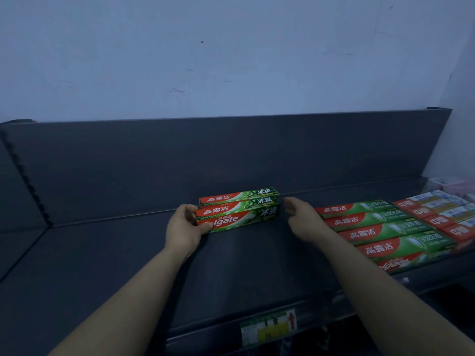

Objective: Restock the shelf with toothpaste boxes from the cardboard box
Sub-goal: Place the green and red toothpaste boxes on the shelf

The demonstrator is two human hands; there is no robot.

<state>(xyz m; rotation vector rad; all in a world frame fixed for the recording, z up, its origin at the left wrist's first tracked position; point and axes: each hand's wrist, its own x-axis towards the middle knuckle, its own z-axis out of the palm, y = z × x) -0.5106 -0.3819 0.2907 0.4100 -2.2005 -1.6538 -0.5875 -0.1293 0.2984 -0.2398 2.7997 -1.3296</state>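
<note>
Two red and green toothpaste boxes [237, 210] lie side by side near the back of the dark shelf [102, 253], their long sides facing me. My left hand [183, 226] holds the left end of the front box, thumb underneath at its front corner and fingers curled around the end. Just off the right end of the boxes, my right hand [299, 217] hovers with relaxed fingers and a small gap to the cardboard. The cardboard box is out of view.
A row of several red and green toothpaste boxes [380, 229] fills the shelf to the right, with red and white boxes [437, 211] beyond them. The dark back panel [231, 155] rises behind. A price label [268, 327] is on the shelf's front edge.
</note>
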